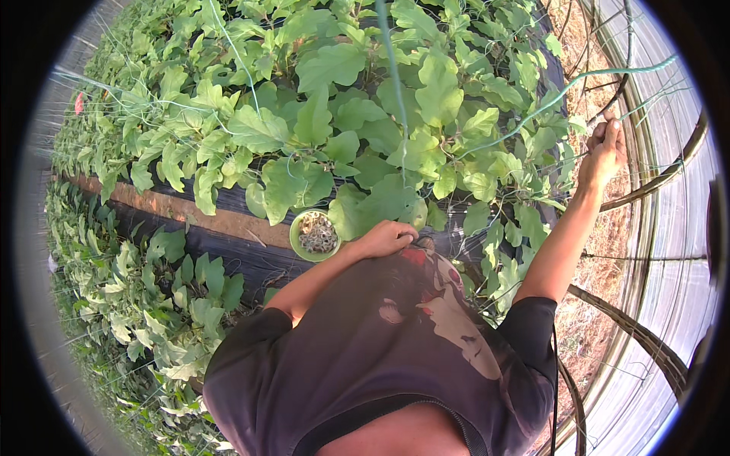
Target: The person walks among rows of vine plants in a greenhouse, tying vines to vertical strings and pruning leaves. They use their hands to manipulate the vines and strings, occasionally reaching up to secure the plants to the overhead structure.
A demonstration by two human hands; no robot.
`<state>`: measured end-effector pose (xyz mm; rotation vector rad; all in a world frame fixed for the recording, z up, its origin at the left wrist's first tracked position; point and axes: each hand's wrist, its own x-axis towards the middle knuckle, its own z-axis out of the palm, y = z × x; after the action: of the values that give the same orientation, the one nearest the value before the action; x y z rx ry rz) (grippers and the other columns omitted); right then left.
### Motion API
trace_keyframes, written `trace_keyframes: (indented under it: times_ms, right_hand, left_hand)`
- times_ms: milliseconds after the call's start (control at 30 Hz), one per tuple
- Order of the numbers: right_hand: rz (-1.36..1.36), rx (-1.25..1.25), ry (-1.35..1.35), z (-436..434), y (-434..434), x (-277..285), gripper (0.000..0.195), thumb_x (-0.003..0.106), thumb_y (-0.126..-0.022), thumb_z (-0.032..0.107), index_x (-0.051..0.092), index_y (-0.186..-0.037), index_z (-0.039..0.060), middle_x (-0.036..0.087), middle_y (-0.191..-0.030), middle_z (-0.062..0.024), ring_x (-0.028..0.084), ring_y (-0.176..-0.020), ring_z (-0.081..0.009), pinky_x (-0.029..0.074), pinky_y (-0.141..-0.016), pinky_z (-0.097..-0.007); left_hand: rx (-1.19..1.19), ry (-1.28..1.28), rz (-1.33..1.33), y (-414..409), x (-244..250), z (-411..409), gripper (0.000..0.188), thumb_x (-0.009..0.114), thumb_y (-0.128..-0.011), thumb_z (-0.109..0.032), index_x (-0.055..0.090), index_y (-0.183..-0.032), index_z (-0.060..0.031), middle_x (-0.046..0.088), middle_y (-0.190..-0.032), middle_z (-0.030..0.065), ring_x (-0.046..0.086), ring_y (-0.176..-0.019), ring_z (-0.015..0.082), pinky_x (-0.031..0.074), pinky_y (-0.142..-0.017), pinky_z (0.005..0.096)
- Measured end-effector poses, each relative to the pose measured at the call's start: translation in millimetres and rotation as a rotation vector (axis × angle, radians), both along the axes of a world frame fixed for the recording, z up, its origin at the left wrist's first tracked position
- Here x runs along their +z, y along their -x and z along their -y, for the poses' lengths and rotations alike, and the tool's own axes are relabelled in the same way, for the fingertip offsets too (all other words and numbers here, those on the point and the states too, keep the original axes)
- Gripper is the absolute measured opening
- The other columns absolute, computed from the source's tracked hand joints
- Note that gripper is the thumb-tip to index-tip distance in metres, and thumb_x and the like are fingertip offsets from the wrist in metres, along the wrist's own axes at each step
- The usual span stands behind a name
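My right hand [605, 145] is raised at the far right, near the plastic wall. Its thumb and fingers pinch a thin green twine [656, 98] that runs off toward the upper right. In front of my shirt, my left hand [389, 238] is curled with its fingers bent; whether anything is inside it cannot be seen. Just left of that hand stands a light green bucket [294, 240] with many small ring-like clips [317, 232] in it. Broad-leaved plants, apparently eggplants [333, 65], fill the bed before me. A thicker green cord [547, 105] slants down into their leaves.
Another green string [393, 74] hangs at the middle, and several strands cross at the upper left. Curved poles [639, 336] stand along the translucent plastic wall [664, 228]. Black mulch film [228, 251] borders a soil strip [199, 214]. More plants [131, 319] grow at left.
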<state>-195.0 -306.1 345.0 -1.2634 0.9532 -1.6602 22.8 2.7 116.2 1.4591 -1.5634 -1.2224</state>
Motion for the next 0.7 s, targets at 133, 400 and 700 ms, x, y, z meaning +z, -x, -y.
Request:
trace_keyframes:
  times_ms: [133, 400, 700]
  right_hand:
    - [-0.048, 0.021, -0.022, -1, -8, -3, 0.022, 0.052, -0.094, 0.023, 0.062, -0.094, 0.0038, 0.041, -0.061, 0.0064, 0.03, -0.05, -0.0031, 0.02, -0.046, -0.02]
    - [-0.014, 0.013, -0.029, -9, -26, -6, 0.022, 0.052, -0.094, 0.022, 0.064, -0.095, 0.0035, 0.042, -0.06, 0.0067, 0.029, -0.047, -0.002, 0.02, -0.043, -0.0191]
    - [-0.087, -0.07, -0.098, -24, -16, -20, 0.021, 0.051, -0.096, 0.024, 0.064, -0.095, 0.0066, 0.04, -0.062, 0.0084, 0.028, -0.051, -0.0009, 0.02, -0.046, -0.0178]
  left_hand:
    - [0.07, -0.129, -0.092, -2, -3, -1, 0.025, 0.052, -0.083, -0.011, 0.063, -0.103, -0.0009, 0.066, -0.077, 0.0109, 0.066, -0.071, 0.0187, 0.049, -0.067, 0.0299]
    - [0.039, -0.076, -0.036, -13, -8, 0, 0.025, 0.052, -0.082, -0.01, 0.063, -0.103, -0.0009, 0.066, -0.077, 0.0106, 0.064, -0.069, 0.0178, 0.05, -0.068, 0.0304]
    - [-0.107, -0.126, -0.096, -29, 15, 10, 0.023, 0.05, -0.089, -0.013, 0.062, -0.105, -0.0006, 0.065, -0.073, 0.0064, 0.058, -0.064, 0.0113, 0.047, -0.062, 0.0271]
